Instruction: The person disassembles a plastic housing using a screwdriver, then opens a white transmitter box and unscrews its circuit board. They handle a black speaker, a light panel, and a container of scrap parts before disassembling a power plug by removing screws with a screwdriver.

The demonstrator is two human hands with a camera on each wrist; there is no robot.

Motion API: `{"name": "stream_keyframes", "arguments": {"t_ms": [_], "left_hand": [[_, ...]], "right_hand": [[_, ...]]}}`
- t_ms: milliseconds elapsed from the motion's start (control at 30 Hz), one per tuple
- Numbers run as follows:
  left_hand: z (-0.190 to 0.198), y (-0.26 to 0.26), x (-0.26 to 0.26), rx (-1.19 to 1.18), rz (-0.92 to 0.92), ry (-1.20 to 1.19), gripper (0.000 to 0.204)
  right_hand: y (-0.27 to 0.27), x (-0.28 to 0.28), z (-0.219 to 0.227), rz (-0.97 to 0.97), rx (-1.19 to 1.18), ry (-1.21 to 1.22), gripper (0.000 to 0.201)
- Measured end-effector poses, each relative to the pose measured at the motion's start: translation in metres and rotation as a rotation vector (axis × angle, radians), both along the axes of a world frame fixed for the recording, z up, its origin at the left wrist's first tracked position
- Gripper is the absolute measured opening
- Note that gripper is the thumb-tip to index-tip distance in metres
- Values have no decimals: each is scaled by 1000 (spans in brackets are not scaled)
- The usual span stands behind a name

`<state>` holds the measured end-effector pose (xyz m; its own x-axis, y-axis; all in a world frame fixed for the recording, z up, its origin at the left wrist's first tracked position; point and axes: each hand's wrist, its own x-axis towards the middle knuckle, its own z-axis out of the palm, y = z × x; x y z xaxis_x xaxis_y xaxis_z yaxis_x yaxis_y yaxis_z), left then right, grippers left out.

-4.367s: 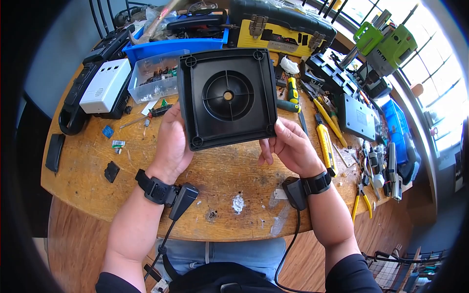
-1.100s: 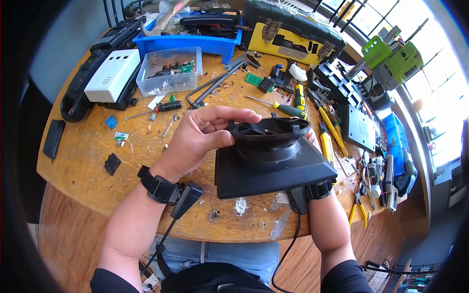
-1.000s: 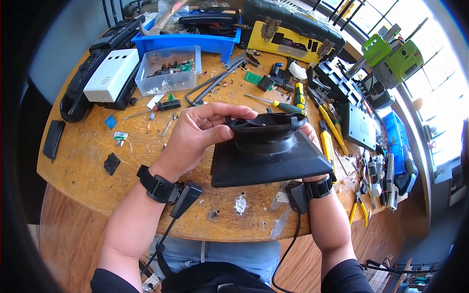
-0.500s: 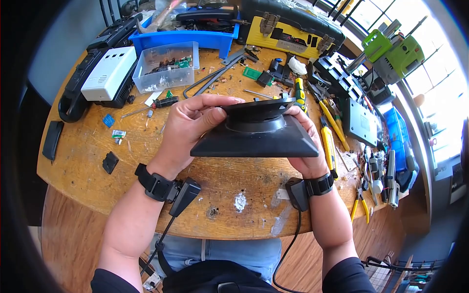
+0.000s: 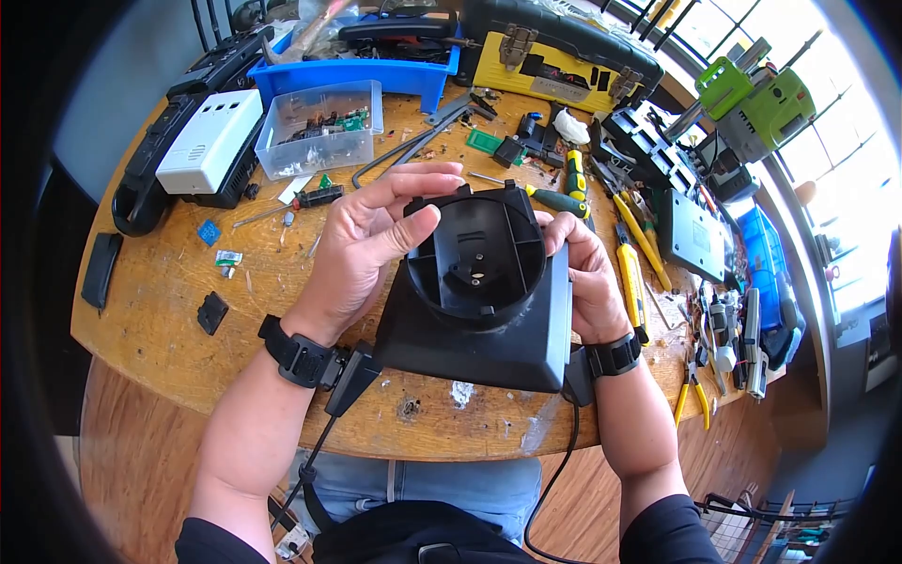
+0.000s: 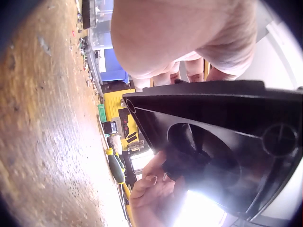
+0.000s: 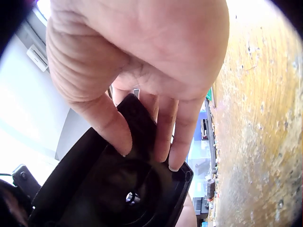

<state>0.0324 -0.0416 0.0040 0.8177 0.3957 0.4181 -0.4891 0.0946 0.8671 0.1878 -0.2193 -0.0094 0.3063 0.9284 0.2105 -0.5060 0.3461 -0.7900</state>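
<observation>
A black plastic part (image 5: 470,348), a square flared base with a round ribbed collar (image 5: 476,254), is held above the table, the collar facing up and towards the head camera. At the collar's upper left edge, the left hand (image 5: 352,249) holds it between thumb and fingers. The right hand (image 5: 592,282) grips the right side, its fingers partly hidden behind. In the left wrist view, the hollow underside (image 6: 251,127) shows. The right wrist view has the right hand (image 7: 142,71) with thumb and fingers over the underside (image 7: 94,184), near a small central hole.
Behind stand a clear box (image 5: 315,150), a blue bin (image 5: 404,80) and a yellow-black toolbox (image 5: 540,75). A white device (image 5: 209,141) is at left. Screwdrivers, a yellow cutter (image 5: 631,282), pliers (image 5: 693,399) and a green drill (image 5: 770,108) are at right.
From a near edge-on pose, the black part has tipped so that its collar opening faces the head camera and its near edge is lower. Both hands still hold it; the left fingers have lifted slightly.
</observation>
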Motion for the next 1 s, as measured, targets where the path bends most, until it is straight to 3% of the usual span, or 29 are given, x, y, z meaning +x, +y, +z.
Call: {"name": "stream_keyframes", "arguments": {"t_ms": [67,200,367,600,767,867,1000], "left_hand": [[0,0,1,-49,12,-15,22],[-1,3,1,-96,-18,-12,22],[-1,4,1,-98,82,57,29],[3,1,0,-190,78,155,42],[-3,0,-1,-368,-49,166,47],[6,-5,-5,-341,-166,191,40],[-6,1,0,-268,-163,157,33]], "right_hand": [[-1,1,2,26,1,14,25],[-1,0,0,61,23,-16,22],[-2,-3,2,48,67,37,17],[0,-1,1,23,117,76,19],[0,-1,2,-46,122,71,19],[0,1,-1,-50,124,47,19],[-3,7,-5,38,123,14,20]]}}
